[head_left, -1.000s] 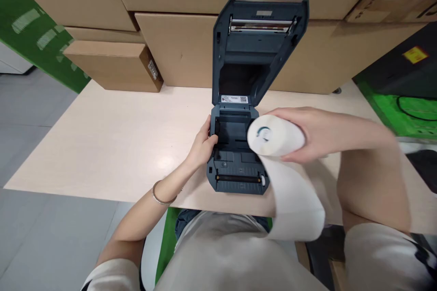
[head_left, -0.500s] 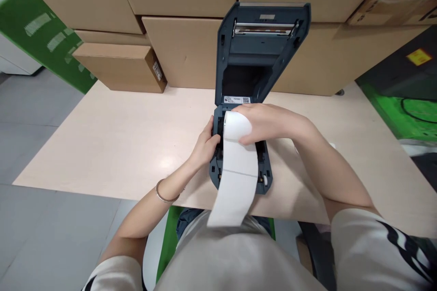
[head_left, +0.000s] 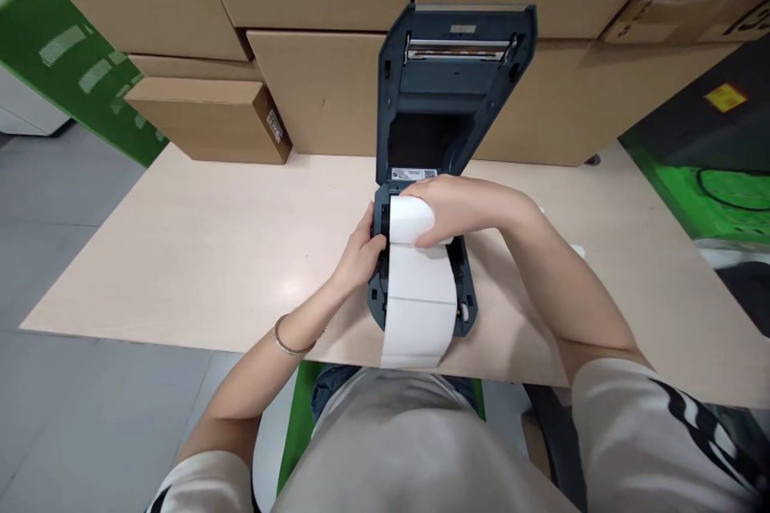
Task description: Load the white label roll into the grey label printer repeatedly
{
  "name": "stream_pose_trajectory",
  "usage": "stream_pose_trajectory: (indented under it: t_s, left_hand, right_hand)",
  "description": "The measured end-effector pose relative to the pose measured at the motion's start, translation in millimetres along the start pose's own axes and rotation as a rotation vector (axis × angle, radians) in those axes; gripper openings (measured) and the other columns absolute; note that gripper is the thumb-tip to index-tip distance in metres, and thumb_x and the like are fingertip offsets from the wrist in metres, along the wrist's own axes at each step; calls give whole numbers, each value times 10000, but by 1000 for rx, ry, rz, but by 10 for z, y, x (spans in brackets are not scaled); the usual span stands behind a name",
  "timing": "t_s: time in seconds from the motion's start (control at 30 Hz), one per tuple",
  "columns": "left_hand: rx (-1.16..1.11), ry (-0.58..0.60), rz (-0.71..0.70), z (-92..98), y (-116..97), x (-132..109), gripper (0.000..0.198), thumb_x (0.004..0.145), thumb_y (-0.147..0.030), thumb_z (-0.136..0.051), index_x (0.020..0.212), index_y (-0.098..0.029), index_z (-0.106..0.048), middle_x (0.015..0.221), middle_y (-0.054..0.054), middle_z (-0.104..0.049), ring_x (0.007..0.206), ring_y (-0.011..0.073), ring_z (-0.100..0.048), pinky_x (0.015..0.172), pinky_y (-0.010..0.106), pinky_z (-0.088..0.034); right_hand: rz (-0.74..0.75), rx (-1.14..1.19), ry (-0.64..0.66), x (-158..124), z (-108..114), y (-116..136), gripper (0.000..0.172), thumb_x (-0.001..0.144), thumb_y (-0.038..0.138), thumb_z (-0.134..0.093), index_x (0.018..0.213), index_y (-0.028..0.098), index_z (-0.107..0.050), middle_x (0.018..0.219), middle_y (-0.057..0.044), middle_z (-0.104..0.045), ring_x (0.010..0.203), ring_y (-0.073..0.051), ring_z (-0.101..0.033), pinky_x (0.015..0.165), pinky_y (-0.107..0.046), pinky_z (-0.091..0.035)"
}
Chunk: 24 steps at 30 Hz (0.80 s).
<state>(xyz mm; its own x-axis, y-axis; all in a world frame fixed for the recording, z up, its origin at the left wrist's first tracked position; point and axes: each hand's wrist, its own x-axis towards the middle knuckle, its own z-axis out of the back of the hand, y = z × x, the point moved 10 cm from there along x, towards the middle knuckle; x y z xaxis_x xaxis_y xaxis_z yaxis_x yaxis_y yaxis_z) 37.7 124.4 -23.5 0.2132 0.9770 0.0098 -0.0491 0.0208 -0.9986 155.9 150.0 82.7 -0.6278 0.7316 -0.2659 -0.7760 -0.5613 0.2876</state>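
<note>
A dark blue-grey label printer (head_left: 378, 300) stands on the table near its front edge, its lid (head_left: 457, 80) raised and leaning back. Inside the body sits a white label roll (head_left: 411, 216), and its loose strip of labels (head_left: 419, 296) runs forward over the printer's front. My right hand (head_left: 448, 208) is wrapped over the top and right side of the roll. My left hand (head_left: 364, 252) grips the left wall of the printer, thumb over the inner edge beside the roll. The far fingers of that hand are hidden.
Large cardboard boxes (head_left: 318, 92) line the back of the table (head_left: 198, 256), close behind the raised lid. A smaller flat carton (head_left: 208, 120) stands at the back left. Small white pieces (head_left: 578, 251) lie beyond my right forearm. A green bin (head_left: 734, 200) is at the right.
My right hand has brought the label roll lower and straighter into the printer body. The loose strip's end has drawn back toward the printer. My left hand keeps its grip.
</note>
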Motion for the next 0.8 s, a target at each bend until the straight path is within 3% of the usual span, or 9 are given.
stream_pose_trajectory:
  t_s: [0.37, 0.5, 0.63, 0.8]
  left_hand:
    - [38, -14, 35, 53, -23, 23, 877, 816, -182, -585, 1679, -194, -430, 1790, 50, -406, 1708, 337, -285, 1436, 498, -190]
    - [10, 4, 43, 35, 8, 15, 762, 898, -296, -629, 1641, -223, -473, 1754, 65, -468, 1651, 363, -395, 1399, 525, -297]
    - [-27, 0, 53, 40, 77, 4, 807, 916, -355, -677, 1662, -309, -374, 1729, 73, -487, 1600, 354, -461, 1341, 573, -383]
    - [217, -6, -96, 110, -28, 75, 993, 782, -422, -844, 1644, -274, -375, 1781, 143, -338, 1706, 430, -205, 1402, 642, -183]
  right_hand:
    - [-30, 29, -30, 10, 53, -83, 504, 743, 426, -814, 1180, 186, -743, 1164, -94, -791, 985, -288, -726, 731, -359, -493]
    - [-106, -2, -34, -48, 176, -22, 418, 754, 507, -793, 1041, 209, -728, 997, -75, -773, 834, -254, -704, 626, -337, -437]
    - [-109, -19, -12, -97, 252, 38, 425, 734, 528, -781, 1025, 227, -711, 995, -71, -763, 844, -256, -704, 618, -337, -422]
    - [-65, -37, -73, -232, 359, -34, 508, 715, 478, -779, 1151, 228, -710, 1203, -86, -766, 1006, -303, -724, 693, -369, -468]
